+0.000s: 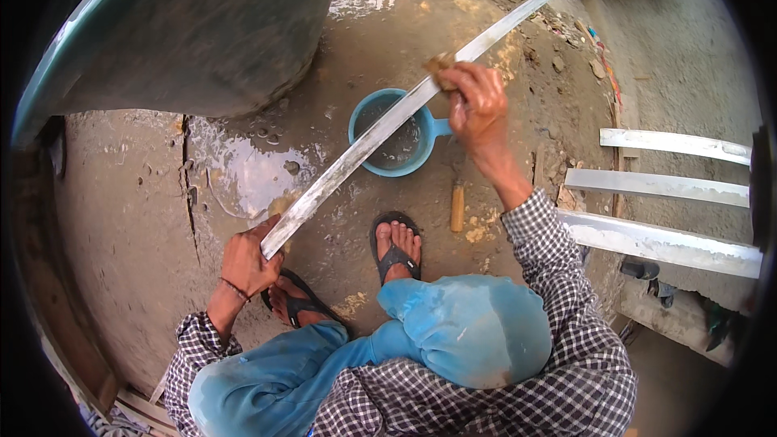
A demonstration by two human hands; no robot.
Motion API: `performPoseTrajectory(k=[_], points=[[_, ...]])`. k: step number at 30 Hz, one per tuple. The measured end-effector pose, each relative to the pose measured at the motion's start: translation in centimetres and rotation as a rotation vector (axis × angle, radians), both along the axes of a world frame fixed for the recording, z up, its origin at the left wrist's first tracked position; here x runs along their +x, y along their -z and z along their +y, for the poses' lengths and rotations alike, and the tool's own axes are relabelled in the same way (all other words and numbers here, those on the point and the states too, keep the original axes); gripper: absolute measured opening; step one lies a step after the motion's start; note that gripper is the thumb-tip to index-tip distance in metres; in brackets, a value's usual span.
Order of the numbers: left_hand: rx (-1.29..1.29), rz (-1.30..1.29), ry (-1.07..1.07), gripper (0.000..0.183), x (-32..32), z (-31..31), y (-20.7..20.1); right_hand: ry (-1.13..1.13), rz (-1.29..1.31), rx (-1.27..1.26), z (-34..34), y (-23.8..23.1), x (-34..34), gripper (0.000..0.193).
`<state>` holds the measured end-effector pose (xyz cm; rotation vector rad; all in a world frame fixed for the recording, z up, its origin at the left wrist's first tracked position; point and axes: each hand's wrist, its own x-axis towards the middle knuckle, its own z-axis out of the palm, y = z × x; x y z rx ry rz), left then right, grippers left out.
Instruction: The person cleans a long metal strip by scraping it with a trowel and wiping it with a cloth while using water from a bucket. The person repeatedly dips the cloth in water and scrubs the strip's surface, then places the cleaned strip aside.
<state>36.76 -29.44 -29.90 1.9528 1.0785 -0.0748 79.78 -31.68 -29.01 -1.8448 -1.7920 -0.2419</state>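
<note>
A long, straight metal bar (356, 154), pale with whitish smears, runs aslant from lower left to upper right. Its near end is gripped by my left hand (249, 263), fingers wrapped round it. Farther up, my right hand (479, 105) presses a brown sponge-like pad (440, 73) against the bar; the hand is slightly blurred. Below the bar's middle stands a blue plastic mug (427, 146) with a handle on its right, holding greyish water. A tool with a wooden handle (457, 209) lies on the ground under my right wrist; its blade is hard to make out.
Three similar metal bars (660, 186) lie side by side at the right. A large dark, curved panel (202, 32) overhangs the upper left. Puddled water (251, 178) and a crack mark the muddy ground. My sandalled feet (396, 247) are below the mug. Stones lie along the right.
</note>
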Motion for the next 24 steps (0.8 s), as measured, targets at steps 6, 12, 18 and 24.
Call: performPoseTrajectory(k=[6, 12, 18, 24], points=[[0.045, -0.015, -0.002, 0.062, -0.4, -0.4, 0.4, -0.111, 0.033, -0.103, 0.5, -1.1, -1.6, 0.031], [0.016, 0.034, 0.002, 0.061, 0.1, -0.1, 0.0, -0.066, 0.051, -0.092, 0.2, -0.7, -2.5, 0.032], [-0.019, 0.095, 0.024, 0.061, -0.3, 0.2, -0.6, -0.278, 0.083, -0.162, -1.3, -1.5, -7.6, 0.033], [0.026, 0.09, 0.039, 0.062, -0.3, 0.1, 0.3, -0.27, 0.108, -0.201, -1.3, -0.6, -7.7, 0.038]])
